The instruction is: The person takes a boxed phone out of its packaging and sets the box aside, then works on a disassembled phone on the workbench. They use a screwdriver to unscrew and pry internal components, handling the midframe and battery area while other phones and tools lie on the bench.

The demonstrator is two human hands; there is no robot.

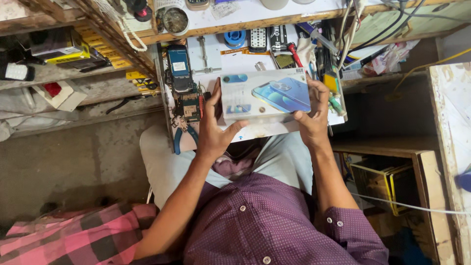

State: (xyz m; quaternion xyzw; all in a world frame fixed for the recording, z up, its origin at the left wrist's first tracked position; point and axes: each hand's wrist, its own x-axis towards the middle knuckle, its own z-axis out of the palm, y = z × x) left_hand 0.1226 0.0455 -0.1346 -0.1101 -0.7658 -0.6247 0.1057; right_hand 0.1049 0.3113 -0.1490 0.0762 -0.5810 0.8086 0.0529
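Box: a flat rectangular white cardboard phone box (265, 95) with a blue phone pictured on it, held over the cluttered white work tray (255, 131).
Left hand (213, 128): fingers curled round the box's left end.
Right hand (312, 118): grips the right end.
Beside it: blue-handled pliers (179, 135).

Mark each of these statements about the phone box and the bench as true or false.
1. Both hands hold the phone box, the left hand and right hand at opposite ends. True.
2. The box lies open with its lid off. False: it looks closed.
3. Blue-handled pliers lie by the left hand. True.
4. The person wears a yellow shirt. False: the shirt is purple with small dots.
5. An opened phone with a bare circuit board lies left of the box. True.
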